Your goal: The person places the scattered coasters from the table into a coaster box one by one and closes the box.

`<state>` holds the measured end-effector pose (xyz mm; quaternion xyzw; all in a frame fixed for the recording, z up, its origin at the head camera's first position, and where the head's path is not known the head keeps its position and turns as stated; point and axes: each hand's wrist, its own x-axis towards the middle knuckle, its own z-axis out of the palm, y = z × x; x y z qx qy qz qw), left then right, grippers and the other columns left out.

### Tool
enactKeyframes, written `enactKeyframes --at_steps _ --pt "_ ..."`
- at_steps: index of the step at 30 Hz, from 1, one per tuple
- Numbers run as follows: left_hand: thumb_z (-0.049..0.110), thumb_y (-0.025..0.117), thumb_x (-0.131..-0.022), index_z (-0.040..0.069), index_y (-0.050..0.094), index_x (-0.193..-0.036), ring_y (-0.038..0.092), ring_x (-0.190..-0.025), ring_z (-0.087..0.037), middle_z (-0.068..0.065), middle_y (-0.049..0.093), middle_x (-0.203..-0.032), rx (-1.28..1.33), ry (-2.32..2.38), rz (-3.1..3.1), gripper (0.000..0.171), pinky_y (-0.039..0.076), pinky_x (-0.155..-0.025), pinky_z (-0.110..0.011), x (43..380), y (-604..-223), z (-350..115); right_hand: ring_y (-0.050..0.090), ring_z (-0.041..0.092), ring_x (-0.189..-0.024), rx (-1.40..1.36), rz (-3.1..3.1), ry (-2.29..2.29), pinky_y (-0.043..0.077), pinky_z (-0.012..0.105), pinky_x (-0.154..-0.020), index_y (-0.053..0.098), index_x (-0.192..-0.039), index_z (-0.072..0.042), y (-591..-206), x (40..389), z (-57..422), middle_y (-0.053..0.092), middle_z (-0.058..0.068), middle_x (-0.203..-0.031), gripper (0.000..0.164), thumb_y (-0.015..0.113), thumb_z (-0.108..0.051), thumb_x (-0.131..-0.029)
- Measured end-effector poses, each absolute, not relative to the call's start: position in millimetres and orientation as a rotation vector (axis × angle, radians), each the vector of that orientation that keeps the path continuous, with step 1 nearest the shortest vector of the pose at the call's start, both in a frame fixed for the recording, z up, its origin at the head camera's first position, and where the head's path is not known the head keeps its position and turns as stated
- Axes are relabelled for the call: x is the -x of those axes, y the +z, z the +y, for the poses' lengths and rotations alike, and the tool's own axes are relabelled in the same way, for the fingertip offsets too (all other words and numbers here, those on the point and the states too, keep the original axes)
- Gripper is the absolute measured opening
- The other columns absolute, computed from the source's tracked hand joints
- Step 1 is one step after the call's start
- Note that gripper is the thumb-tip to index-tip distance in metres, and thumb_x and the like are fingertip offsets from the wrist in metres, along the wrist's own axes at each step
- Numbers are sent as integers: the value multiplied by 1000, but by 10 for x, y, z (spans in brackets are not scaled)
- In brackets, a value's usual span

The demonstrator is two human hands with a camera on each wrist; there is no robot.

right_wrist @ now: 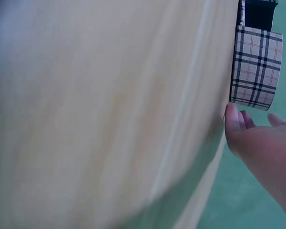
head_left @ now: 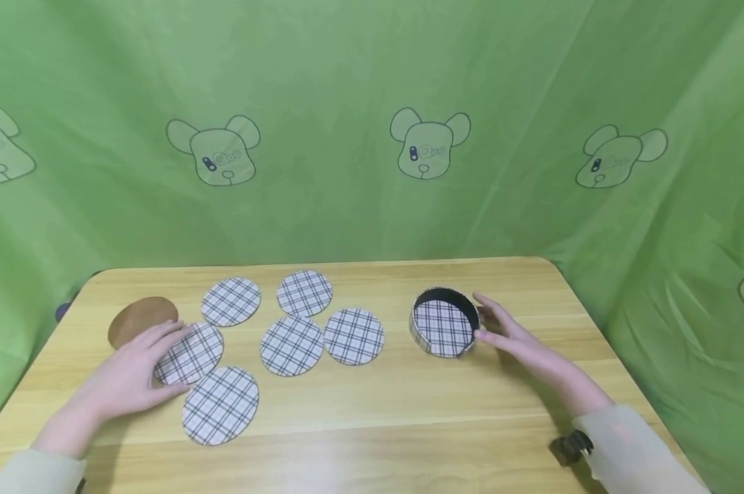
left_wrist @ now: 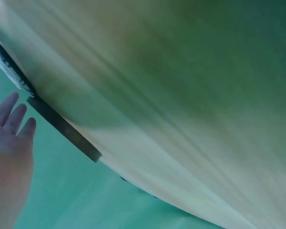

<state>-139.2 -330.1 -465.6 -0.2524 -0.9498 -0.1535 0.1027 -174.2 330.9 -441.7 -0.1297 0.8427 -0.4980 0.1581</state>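
My left hand [head_left: 134, 367] spreads with relaxed fingers around a round plaid coaster [head_left: 193, 353] at the left. Its fingertips lie over the coaster's far edge, and its thumb is at the near edge. A second plaid coaster [head_left: 220, 406] lies just in front of it. Beyond the fingers is a brown disc [head_left: 138, 319]. My right hand [head_left: 514, 339] is beside a round plaid holder [right_wrist: 256, 69] with a black inner wall, fingertips and thumb right at its right side. A plaid round face [head_left: 441, 328] shows inside the holder. Two fingers of the right hand [right_wrist: 257, 131] are partly hidden in the right wrist view.
Several more plaid coasters lie flat in the middle left, among them one at the back [head_left: 305, 293] and one nearest the holder [head_left: 354, 336]. The wooden table [head_left: 378, 418] ends at a green curtain [head_left: 335, 206] behind and at the sides.
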Motion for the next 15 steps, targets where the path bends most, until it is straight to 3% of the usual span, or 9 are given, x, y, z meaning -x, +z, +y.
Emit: enactKeyframes --at_steps 3,5,8,11,15 --pt "43 96 -69 1 57 -148 53 -134 -51 -29 56 -149 756 -447 -2805 98 46 -106 -72 1420 -4672 -3318 21 63 -152 375 2347 -1480 17 84 -119 2 -171 -7 -4440 1774 3320 18 40 -166 91 61 -21 -103" --pt "43 96 -69 1 57 -148 53 -134 -51 -29 56 -149 762 -439 -2803 98 47 -107 -70 1435 -4674 -3317 26 61 -150 389 2323 -1520 22 78 -123 4 -170 -4 -4468 1799 3326 21 41 -164 93 64 -18 -101" --pt "42 96 -69 0 58 -147 53 -136 -49 -27 57 -150 769 -433 -2805 96 45 -118 -61 1451 -4670 -3308 42 44 -144 412 2308 -1575 41 48 -125 9 -169 -1 -4519 1834 3337 28 40 -160 94 68 -10 -97" --pt "42 95 -70 -1 58 -146 53 -137 -48 -27 57 -150 773 -423 -2815 95 41 -125 -51 1470 -4670 -3301 50 18 -136 411 2278 -1631 46 15 -110 12 -168 1 -4564 1861 3341 32 39 -158 96 72 -3 -93" --pt "44 94 -71 -2 59 -144 54 -137 -47 -26 58 -149 777 -402 -2841 93 47 -116 -58 1494 -4653 -3280 53 3 -127 406 2233 -1684 47 8 -106 11 -167 3 -4594 1884 3343 30 42 -157 104 78 0 -88"
